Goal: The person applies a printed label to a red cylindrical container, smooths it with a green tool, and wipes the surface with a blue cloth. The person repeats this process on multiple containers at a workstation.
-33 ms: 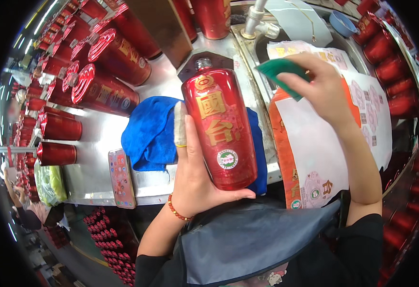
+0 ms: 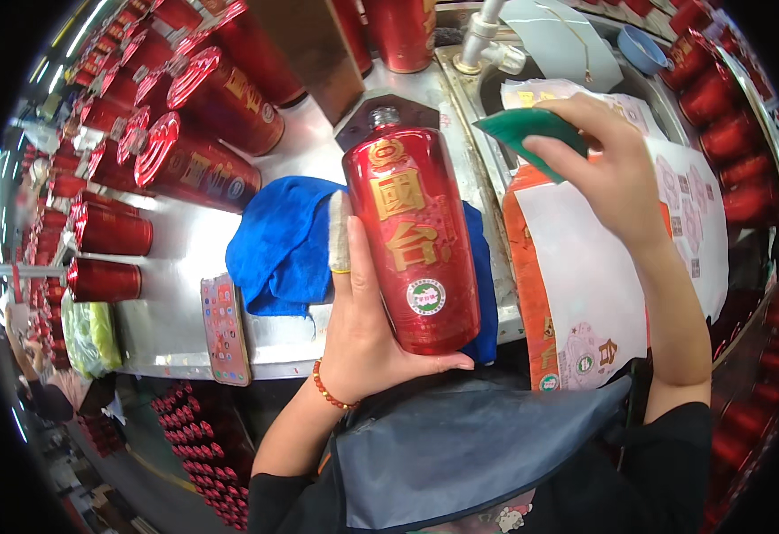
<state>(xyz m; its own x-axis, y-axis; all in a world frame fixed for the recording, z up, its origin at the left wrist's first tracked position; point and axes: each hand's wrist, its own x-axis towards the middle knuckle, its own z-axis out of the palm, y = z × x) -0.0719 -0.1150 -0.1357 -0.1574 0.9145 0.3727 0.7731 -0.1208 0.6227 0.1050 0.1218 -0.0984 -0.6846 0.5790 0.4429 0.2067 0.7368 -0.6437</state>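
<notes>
A red bottle (image 2: 418,294) with gold characters and a round green-and-white sticker leans slightly, its threaded neck uncapped. My left hand (image 2: 367,325) holds it, fingers along its left side and thumb under its base; a pale cloth cot covers one fingertip. To the right, my right hand (image 2: 610,169) pinches a flat green scraper (image 2: 532,133) between thumb and fingers. The scraper is raised over the sink edge, apart from the bottle. Printed sheets (image 2: 585,276), white with an orange-red layer beneath, lie below that hand. Behind the bottle is a blue cloth (image 2: 283,245).
Red bottles (image 2: 198,165) stand crowded at the left, with more on the right. A phone (image 2: 226,329) lies at the metal counter's (image 2: 171,343) near edge. A tap (image 2: 487,53) stands by the sink, with a blue bowl (image 2: 641,49) beyond. A brown upright panel (image 2: 314,53) stands behind.
The view has shifted very slightly. Both hands keep hold of the same things, and the scraper stays apart from the bottle.
</notes>
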